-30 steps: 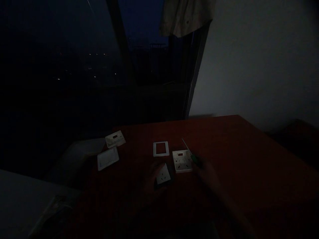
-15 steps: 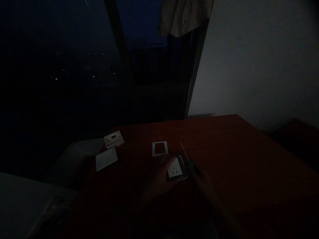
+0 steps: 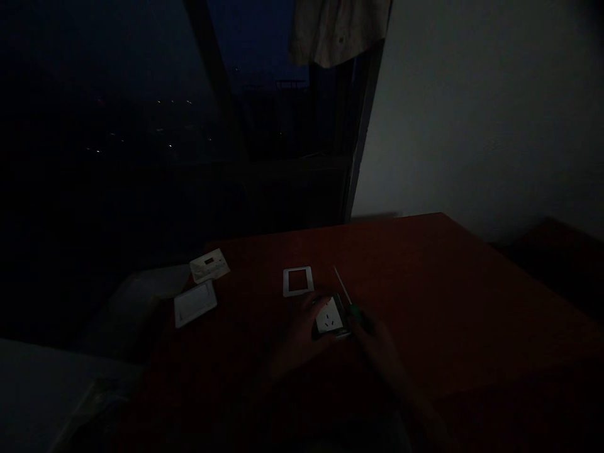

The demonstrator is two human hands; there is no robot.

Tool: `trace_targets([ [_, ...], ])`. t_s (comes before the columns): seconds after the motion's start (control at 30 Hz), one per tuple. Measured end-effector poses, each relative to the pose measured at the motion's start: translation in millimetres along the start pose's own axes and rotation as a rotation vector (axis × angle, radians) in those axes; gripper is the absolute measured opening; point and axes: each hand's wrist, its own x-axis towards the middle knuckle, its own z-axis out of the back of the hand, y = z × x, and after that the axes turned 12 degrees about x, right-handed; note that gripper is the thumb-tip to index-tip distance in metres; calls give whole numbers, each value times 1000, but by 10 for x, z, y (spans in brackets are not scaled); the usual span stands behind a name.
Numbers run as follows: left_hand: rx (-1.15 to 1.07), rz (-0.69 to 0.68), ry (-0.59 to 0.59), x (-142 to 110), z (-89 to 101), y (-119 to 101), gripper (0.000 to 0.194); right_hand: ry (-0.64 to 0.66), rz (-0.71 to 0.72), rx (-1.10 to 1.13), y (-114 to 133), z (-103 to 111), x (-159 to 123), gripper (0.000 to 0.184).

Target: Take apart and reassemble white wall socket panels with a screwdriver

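In dim light my left hand [image 3: 302,336] grips a wall socket [image 3: 329,316] by its left side, with the white face and its slots turned up. A screwdriver [image 3: 343,286] with a green handle is in my right hand [image 3: 377,343], close against the socket's right side. Its thin shaft points away from me, beyond the socket, and its tip touches no part of it. Just past my left fingers lies a white square frame [image 3: 285,283] with an open middle. Darkness hides most of my fingers' detail.
Two white plates, one with a small rectangular hole [image 3: 219,269] and one plain rimmed plate [image 3: 195,304], lie at the left edge of the reddish table [image 3: 448,283]. Behind the table are a dark window [image 3: 141,126] and a pale wall [image 3: 472,113]; a curtain [image 3: 340,34] hangs above.
The whole view has shifted slightly, so everything sits a little further left. Both hands keep hold of the socket and the screwdriver, with the socket barely changed in tilt.
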Motion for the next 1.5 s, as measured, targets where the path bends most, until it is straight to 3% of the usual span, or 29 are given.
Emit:
trace_targets([
  [0.3, 20, 26, -5, -43, 2, -16, 63, -26, 8, -23, 5, 0, 5, 41],
  [1.5, 12, -16, 17, -49, 22, 25, 62, -21, 40, -68, -47, 4, 23, 37],
])
